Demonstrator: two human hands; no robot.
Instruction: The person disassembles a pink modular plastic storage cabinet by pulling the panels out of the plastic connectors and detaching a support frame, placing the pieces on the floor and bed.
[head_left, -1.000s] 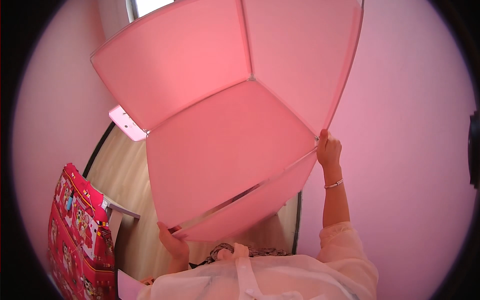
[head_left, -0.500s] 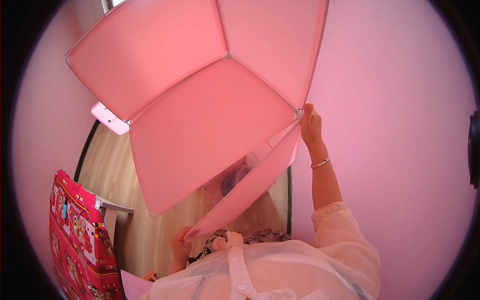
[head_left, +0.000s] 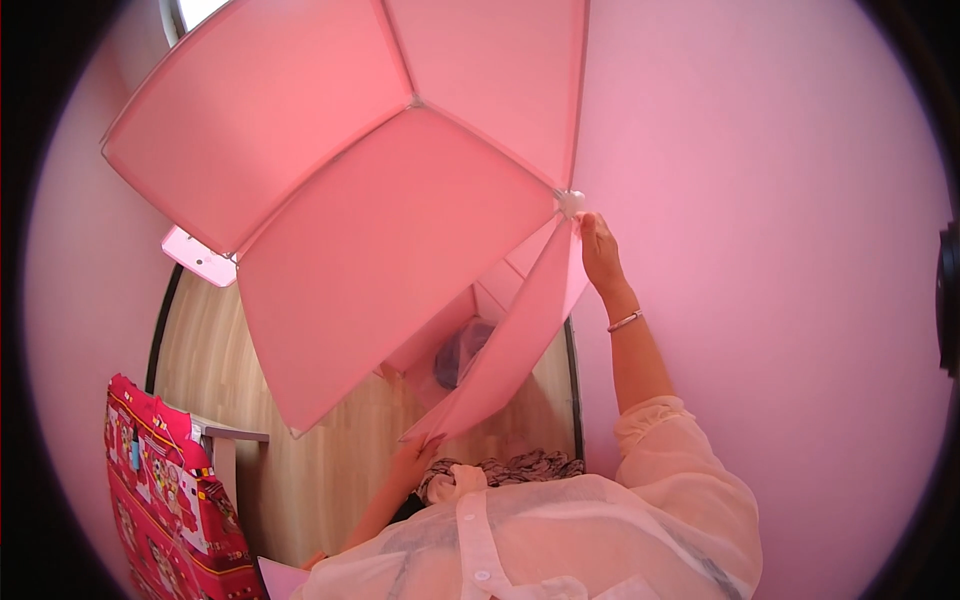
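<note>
A tall pink panel cabinet [head_left: 400,210] fills the middle, its panels joined by metal frame edges. One narrow side panel [head_left: 505,350] swings out as an angled door, leaving a gap. Through the gap shows a dark bluish-purple item [head_left: 460,355], its kind unclear. My right hand [head_left: 602,252] grips the panel's upper corner, just below a white corner connector [head_left: 571,205]. Low down, my left hand [head_left: 413,462] pinches the bottom edge of the same panel. Most of that hand's fingers show only in part.
Close on the right runs a pink wall [head_left: 760,250]. Wood-look floor [head_left: 210,340] lies below. At lower left stands a table end [head_left: 230,435] beside a red patterned cloth [head_left: 160,500]. A pink-and-white flat object [head_left: 200,257] sits behind the cabinet's left edge.
The cabinet has shifted left in view. The door panel now hangs steeper, its lower end moved right and up with my left hand. My right hand has slid slightly below the connector.
</note>
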